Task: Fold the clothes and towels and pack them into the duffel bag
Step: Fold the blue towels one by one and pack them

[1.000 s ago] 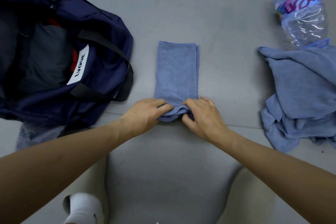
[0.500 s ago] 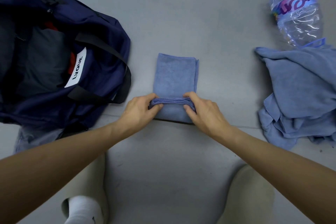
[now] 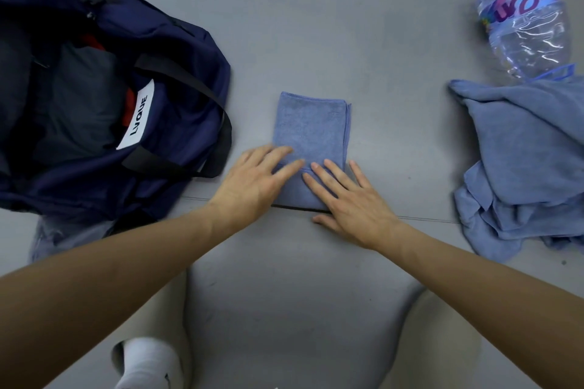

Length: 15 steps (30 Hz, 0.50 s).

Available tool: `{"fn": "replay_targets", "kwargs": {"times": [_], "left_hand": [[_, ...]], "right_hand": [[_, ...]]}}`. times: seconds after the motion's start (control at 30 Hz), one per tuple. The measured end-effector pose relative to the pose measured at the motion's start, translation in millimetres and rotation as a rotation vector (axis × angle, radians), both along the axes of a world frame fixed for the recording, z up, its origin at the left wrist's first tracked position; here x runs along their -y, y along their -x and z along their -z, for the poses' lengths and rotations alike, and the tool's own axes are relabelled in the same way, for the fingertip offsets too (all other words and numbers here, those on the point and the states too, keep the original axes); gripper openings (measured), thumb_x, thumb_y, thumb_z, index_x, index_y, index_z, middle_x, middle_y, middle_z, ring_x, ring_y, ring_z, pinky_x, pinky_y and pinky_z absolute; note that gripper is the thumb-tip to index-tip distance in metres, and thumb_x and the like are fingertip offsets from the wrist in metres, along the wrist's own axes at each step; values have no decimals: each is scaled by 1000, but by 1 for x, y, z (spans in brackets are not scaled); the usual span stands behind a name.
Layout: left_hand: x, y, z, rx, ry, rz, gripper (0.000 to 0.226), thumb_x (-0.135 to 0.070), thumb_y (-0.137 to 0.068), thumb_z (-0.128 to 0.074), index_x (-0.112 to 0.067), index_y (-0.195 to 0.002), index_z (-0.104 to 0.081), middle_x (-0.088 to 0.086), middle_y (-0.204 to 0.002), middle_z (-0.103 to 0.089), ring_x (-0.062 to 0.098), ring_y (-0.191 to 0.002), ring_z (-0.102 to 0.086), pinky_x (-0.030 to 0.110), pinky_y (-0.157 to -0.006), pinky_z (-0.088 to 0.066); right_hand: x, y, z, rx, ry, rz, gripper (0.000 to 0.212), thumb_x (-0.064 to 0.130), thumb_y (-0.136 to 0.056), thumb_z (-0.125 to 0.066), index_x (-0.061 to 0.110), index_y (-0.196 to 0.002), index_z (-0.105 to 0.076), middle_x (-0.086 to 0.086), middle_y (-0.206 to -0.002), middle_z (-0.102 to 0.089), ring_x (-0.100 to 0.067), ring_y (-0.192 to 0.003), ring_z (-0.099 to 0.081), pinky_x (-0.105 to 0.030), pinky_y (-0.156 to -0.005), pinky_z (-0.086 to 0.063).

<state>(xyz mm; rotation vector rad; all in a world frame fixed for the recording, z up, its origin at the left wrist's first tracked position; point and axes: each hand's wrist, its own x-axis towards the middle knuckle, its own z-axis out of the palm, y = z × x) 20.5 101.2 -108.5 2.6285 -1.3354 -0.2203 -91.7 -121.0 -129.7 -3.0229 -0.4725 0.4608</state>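
Observation:
A small blue towel (image 3: 311, 126) lies folded in a compact rectangle on the grey floor in the middle. My left hand (image 3: 252, 181) presses flat on its near left part with straight fingers. My right hand (image 3: 350, 200) lies flat on its near right part, fingers spread. The navy duffel bag (image 3: 177, 123) sits open at the left, with dark and red clothing inside and a white label on its side. A heap of unfolded blue towels (image 3: 521, 167) lies at the right.
A clear plastic water bottle (image 3: 524, 19) lies at the far right, just beyond the towel heap. The bag's black strap (image 3: 221, 133) loops toward the folded towel. My knees and a white sock (image 3: 145, 363) are at the bottom.
Both hands carried the towel's near end forward over the rest, halving its length, then let go and flattened onto the fold.

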Motion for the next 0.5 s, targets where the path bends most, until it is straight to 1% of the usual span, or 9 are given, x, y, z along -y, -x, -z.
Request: {"fn": "replay_targets", "kwargs": {"times": [0.03, 0.07, 0.1, 0.17, 0.23, 0.27, 0.33, 0.4, 0.5], "left_hand": [[-3, -1, 3, 93, 39, 130, 53, -4, -90, -50, -15, -142, -54, 12, -144, -52, 37, -130, -51, 47, -104, -42], [-5, 1, 6, 130, 54, 226, 55, -2, -90, -45, -11, -143, -53, 14, -147, -50, 37, -137, -45, 47, -112, -36], [-6, 3, 9, 131, 52, 278, 55, -5, -91, -41, -9, -145, -51, 13, -149, -49, 36, -141, -42, 47, -117, -31], [-10, 9, 16, 79, 4, 265, 53, -25, -98, -45, -9, -149, -46, 10, -151, -48, 32, -142, -42, 45, -120, -29], [-16, 11, 20, -3, -96, 217, 71, -47, -93, -56, -10, -152, -40, 8, -156, -43, 28, -144, -39, 43, -119, -30], [-18, 11, 22, -34, -122, 206, 79, -51, -90, -60, -10, -153, -37, 7, -158, -39, 27, -146, -37, 44, -118, -31], [-20, 9, 25, -90, -111, 178, 83, -47, -87, -65, -11, -154, -34, 6, -160, -36, 26, -147, -34, 46, -118, -33], [-17, 8, 26, -133, -91, 142, 82, -37, -86, -71, -12, -155, -34, 5, -160, -35, 26, -147, -34, 46, -118, -33], [-14, 9, 23, -146, -67, 118, 76, -25, -85, -74, -12, -152, -41, 4, -156, -43, 27, -143, -42, 47, -114, -39]], "right_hand": [[1, -2, 0, -12, -7, 2, 88, 61, -90, -53, 17, -159, -20, -6, -164, -27, -27, -151, -25, -58, -118, -25], [2, -4, 0, -17, -20, 7, 88, 59, -90, -55, 16, -158, -21, -6, -163, -28, -27, -151, -26, -58, -118, -26], [2, -4, 0, -18, -37, 15, 87, 57, -90, -58, 15, -158, -24, -5, -163, -29, -26, -150, -26, -57, -119, -26], [2, -4, 1, -33, -76, 46, 86, 55, -90, -59, 17, -158, -23, -2, -164, -26, -24, -152, -23, -52, -121, -22], [4, -4, 1, -53, -113, 65, 86, 55, -91, -57, 19, -160, -19, 1, -165, -22, -23, -153, -19, -49, -122, -18], [5, -5, 0, -58, -124, 70, 86, 55, -91, -57, 20, -160, -19, 1, -165, -22, -22, -153, -18, -48, -122, -19], [7, -7, -1, -57, -136, 78, 87, 56, -90, -58, 20, -159, -20, 2, -165, -23, -22, -153, -20, -46, -122, -21], [7, -8, -1, -51, -135, 85, 87, 56, -89, -60, 19, -158, -24, 1, -164, -27, -22, -152, -23, -46, -121, -23], [5, -10, -3, -20, -149, 91, 80, 45, -86, -68, 17, -154, -36, 0, -158, -40, -25, -146, -36, -47, -116, -32]]}}
